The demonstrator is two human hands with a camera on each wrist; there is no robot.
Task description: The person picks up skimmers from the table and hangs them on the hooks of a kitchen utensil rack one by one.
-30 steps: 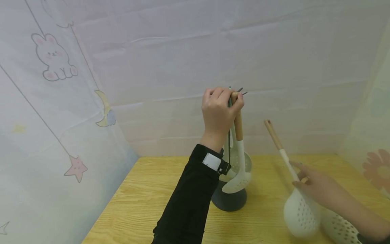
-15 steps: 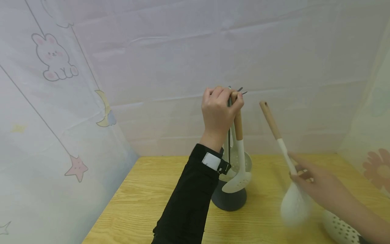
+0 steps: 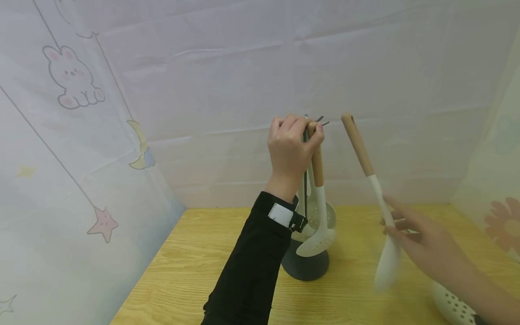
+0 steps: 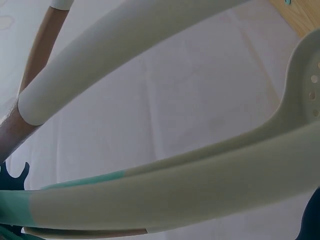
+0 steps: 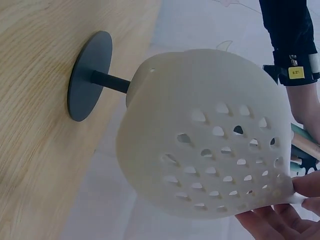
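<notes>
Holding the skimmer point(image 3: 383, 234) by its white neck, right of centre, your right hand point(image 3: 422, 248) pinches it with its handle tilted towards the rack point(image 3: 305, 266). Your left hand point(image 3: 290, 151) grips the rack's top and a hung ladle point(image 3: 321, 212). Swing carelessly and you could knock that ladle or tip the rack on the surface point(image 3: 203, 262).

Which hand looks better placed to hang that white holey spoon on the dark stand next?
Probably the right hand: it already holds the perforated spoon, its wooden handle tilted toward the stand. The left hand is busy gripping the hung utensil at the hooks.
</notes>
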